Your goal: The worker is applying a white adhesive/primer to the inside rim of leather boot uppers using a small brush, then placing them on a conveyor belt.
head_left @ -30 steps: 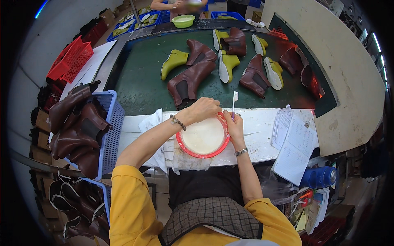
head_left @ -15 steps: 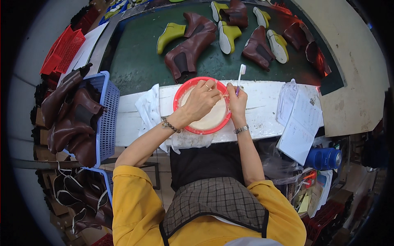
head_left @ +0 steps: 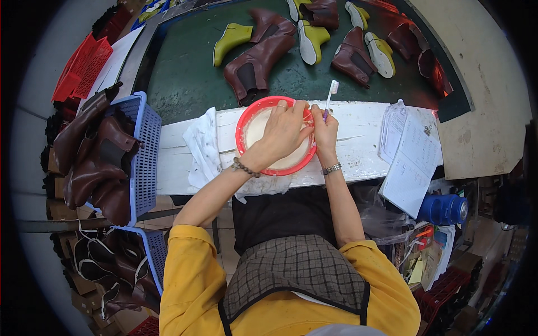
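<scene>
**Inspector:** Head view. State of each grip?

**Assistant:** Right hand (head_left: 325,127) is closed around a toothbrush (head_left: 329,99), long axis running toward 12 o'clock, white bristle head uppermost. Left hand (head_left: 284,131) lies fingers-down across the red bowl (head_left: 274,137), covering its pale contents; whether it pinches anything, I cannot tell.

**Inspector:** Relation between them?

**Assistant:** Bowl sits at 9 o'clock from the brush hand, touching it, on the white bench (head_left: 358,145). Left hand is nearer. Cloth (head_left: 203,147) further at 9; brown boots (head_left: 259,63) at 12; papers (head_left: 408,152) at 3.
</scene>
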